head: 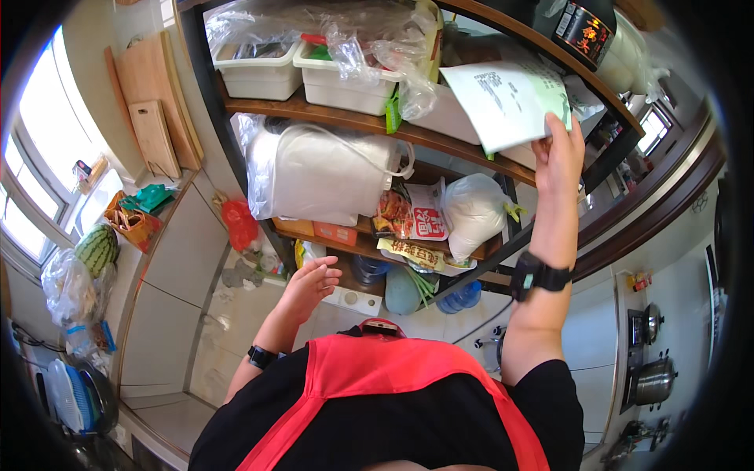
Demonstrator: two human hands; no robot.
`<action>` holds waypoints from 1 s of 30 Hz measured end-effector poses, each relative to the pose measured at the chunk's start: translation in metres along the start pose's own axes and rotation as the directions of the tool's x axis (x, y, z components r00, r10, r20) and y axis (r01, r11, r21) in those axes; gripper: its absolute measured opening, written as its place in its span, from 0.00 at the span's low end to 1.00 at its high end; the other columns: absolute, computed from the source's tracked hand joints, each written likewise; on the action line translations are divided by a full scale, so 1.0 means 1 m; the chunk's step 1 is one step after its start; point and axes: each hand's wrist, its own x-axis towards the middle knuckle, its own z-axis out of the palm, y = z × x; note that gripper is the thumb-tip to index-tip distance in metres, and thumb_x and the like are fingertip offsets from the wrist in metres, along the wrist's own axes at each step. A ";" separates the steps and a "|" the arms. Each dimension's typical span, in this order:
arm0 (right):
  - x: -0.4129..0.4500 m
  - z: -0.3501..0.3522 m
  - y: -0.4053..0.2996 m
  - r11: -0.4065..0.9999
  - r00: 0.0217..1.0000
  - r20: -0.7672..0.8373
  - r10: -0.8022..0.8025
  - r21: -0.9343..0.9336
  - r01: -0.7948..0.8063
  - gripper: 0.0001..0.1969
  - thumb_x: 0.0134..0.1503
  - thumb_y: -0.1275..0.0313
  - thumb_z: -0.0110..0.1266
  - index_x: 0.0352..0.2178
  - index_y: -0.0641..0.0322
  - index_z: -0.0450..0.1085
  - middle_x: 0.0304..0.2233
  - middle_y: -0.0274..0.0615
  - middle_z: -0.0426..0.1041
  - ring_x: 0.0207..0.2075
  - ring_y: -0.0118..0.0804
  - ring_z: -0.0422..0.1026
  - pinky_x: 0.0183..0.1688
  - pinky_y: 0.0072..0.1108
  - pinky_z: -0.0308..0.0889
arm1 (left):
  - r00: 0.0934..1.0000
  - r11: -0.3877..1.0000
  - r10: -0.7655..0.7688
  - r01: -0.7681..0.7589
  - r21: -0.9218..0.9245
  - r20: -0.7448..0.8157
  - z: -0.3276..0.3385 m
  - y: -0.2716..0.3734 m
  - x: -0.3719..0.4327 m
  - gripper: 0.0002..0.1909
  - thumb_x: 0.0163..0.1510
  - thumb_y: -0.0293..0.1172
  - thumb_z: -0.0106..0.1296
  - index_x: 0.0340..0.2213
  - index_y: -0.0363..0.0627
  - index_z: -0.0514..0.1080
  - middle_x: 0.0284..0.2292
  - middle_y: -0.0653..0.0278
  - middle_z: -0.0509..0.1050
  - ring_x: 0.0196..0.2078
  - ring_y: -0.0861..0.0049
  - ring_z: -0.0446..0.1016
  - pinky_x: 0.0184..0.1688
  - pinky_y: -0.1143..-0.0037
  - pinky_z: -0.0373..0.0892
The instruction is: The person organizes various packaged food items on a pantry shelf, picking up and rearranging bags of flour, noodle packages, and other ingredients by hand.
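Observation:
My right hand (558, 156) grips the lower right corner of a white printed paper or flat packet (509, 106). It is held in front of the upper tier of a wooden shelf rack (283, 109), partly hiding a white bin (445, 118) there. My left hand (307, 288) is raised before the lower tiers, fingers loosely apart, holding nothing. Close beyond it is a yellow-and-white packet (303, 252). A large white bag with a handle (330, 171) fills the middle tier, beside a tied plastic bag of white powder (476, 215) and a red-and-white food packet (429, 212).
Low down are a pale green gourd (402, 291), a blue water jug (462, 296) and a white power strip (356, 301). On the left counter lie a watermelon (97, 250) and cutting boards (156, 112). A steel pot (655, 381) stands on the right.

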 end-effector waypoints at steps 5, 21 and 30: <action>0.043 0.038 0.014 0.962 0.985 -0.088 -0.148 -0.242 0.123 0.06 0.50 0.78 0.43 0.31 0.68 0.59 0.22 0.44 0.68 0.15 0.29 0.67 0.12 0.15 0.54 | 0.997 0.998 0.023 -0.027 -0.050 -0.070 -0.021 -0.006 -0.017 0.14 0.54 0.31 0.42 0.44 0.45 0.64 0.34 0.67 0.71 0.34 0.82 0.69 0.38 0.80 0.64; 0.039 0.049 0.018 0.908 1.000 0.026 0.011 -0.419 0.001 0.27 0.45 0.60 0.59 0.35 0.71 0.56 0.23 0.44 0.70 0.16 0.26 0.67 0.14 0.12 0.59 | 0.979 0.983 0.087 -0.114 -0.142 -0.184 -0.049 -0.016 -0.036 0.14 0.55 0.29 0.39 0.43 0.45 0.64 0.32 0.67 0.71 0.33 0.84 0.69 0.37 0.82 0.65; -0.073 -0.017 0.100 0.719 0.457 0.555 0.695 -0.549 -0.425 0.13 0.52 0.62 0.51 0.36 0.57 0.65 0.24 0.32 0.70 0.24 0.21 0.69 0.25 0.12 0.62 | 0.962 0.987 0.098 -0.127 -0.097 -0.257 -0.044 -0.012 -0.048 0.14 0.56 0.30 0.38 0.44 0.45 0.63 0.32 0.69 0.71 0.32 0.86 0.68 0.36 0.83 0.65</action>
